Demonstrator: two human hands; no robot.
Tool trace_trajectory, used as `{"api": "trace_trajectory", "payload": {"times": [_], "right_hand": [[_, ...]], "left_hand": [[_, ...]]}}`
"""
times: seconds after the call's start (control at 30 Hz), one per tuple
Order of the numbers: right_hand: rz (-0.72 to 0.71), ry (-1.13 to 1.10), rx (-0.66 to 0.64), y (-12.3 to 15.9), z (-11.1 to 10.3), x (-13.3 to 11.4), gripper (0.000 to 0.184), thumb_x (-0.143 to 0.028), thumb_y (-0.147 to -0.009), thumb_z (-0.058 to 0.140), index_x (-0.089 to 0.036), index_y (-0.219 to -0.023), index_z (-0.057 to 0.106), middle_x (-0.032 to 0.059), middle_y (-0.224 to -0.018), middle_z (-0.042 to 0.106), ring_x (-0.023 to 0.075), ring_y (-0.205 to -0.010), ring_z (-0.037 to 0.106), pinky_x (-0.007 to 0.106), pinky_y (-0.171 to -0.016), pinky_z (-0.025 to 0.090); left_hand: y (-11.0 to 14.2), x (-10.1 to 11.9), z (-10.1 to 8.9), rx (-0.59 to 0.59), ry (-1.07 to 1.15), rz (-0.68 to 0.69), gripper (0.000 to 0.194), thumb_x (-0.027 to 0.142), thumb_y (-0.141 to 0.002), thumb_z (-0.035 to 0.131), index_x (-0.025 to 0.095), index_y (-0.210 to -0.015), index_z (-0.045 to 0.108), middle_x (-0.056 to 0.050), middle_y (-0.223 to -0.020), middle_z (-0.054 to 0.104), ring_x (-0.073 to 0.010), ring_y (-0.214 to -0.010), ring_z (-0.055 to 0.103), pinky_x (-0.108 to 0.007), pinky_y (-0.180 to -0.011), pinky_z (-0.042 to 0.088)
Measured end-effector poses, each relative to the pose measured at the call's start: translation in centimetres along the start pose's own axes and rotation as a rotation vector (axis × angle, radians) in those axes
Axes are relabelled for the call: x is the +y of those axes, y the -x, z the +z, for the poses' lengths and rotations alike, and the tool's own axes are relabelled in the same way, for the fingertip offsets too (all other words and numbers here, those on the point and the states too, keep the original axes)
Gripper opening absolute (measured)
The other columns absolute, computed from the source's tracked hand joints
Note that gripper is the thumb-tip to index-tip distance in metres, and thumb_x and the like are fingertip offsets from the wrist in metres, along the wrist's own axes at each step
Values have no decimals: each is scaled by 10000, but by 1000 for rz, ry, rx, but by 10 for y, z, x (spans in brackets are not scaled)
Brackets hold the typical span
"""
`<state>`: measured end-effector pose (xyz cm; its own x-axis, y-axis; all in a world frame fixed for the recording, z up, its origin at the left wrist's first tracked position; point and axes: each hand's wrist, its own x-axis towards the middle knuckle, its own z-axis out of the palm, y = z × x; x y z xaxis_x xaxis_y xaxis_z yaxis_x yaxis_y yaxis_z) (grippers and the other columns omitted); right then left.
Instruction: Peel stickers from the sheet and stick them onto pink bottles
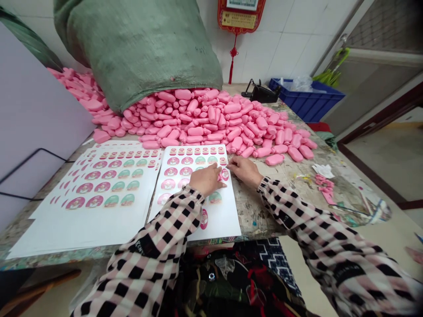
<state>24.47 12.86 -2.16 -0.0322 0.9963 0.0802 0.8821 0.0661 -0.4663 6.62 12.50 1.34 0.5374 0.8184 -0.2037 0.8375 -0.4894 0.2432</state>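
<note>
Evidently the label sheet (230, 222) is laid square to the body at the near edge of the bench (292, 169), where both hands can meet over it. The left hand (206, 179) rests on the sheet with its fingers drawn close together, perhaps to keep the paper flat; a bit of pink shows at its fingertips, and I cannot tell whether it grips that or only covers it. The right hand (245, 171) sits at the sheet's right edge, its fingertips bunched narrowly beside an oval label (225, 174); whether they pinch anything is hidden. A stack of sheets (122, 226) lies fanned out toward the bench's left edge, likely so that single sheets come away easily. Pink bottles (198, 119) spill along the far edge from the mouth of a green sack (142, 48), seemingly tipped so that the heap lies within reach. A black tape holder (264, 93) stands near the far right corner, close to a blue bin (302, 103). The labels, pink or green ovals below a row of smaller marks, carry print too small to read, and the lettering on the sleeve patches (147, 246) is likewise unclear.
</note>
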Motion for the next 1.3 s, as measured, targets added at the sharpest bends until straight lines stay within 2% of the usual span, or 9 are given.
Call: {"api": "trace_trajectory", "payload": {"times": [0.37, 0.67, 1.0, 1.17, 1.3], "right_hand": [[-10, -57, -92, 7, -5, 9, 204, -385, -777, 545, -201, -765, 631, -6, -732, 647, 134, -651, 526, 228, -542, 297], [63, -51, -43, 28, -3, 0, 179, -361, -797, 515, -215, -778, 618, -2, -759, 649, 139, -681, 539, 236, -575, 311], [177, -65, 39, 55, 8, -14, 186, -372, -804, 502, -230, -810, 622, 5, -840, 651, 138, -709, 544, 237, -576, 307], [288, -73, 96, 52, 14, -16, 197, -379, -807, 485, -232, -796, 617, 2, -819, 657, 143, -688, 540, 241, -552, 289], [304, -70, 103, 41, 13, -18, 199, -375, -807, 487, -223, -792, 615, 4, -827, 659, 143, -705, 543, 241, -556, 293]], "left_hand": [[-2, -2, 4, 11, 13, 17, 548, 510, -756, 532, 283, -1250, 469, -42, -1419, 376, -279, -1131, 505, -367, -817, 432], [-2, -3, 5, 23, 11, 26, 542, 523, -753, 530, 283, -1236, 478, -40, -1419, 377, -276, -1114, 516, -365, -820, 424], [-2, -2, 4, 26, -3, 22, 520, 540, -751, 520, 287, -1204, 488, -52, -1345, 456, -273, -1116, 516, -369, -821, 425], [-2, -2, 5, 25, -7, 22, 520, 550, -756, 509, 297, -1209, 478, -42, -1377, 418, -262, -1138, 501, -367, -848, 418], [-1, -1, 3, 18, -6, 17, 518, 523, -747, 531, 286, -1205, 486, -40, -1368, 431, -261, -1129, 506, -371, -846, 426]]}}
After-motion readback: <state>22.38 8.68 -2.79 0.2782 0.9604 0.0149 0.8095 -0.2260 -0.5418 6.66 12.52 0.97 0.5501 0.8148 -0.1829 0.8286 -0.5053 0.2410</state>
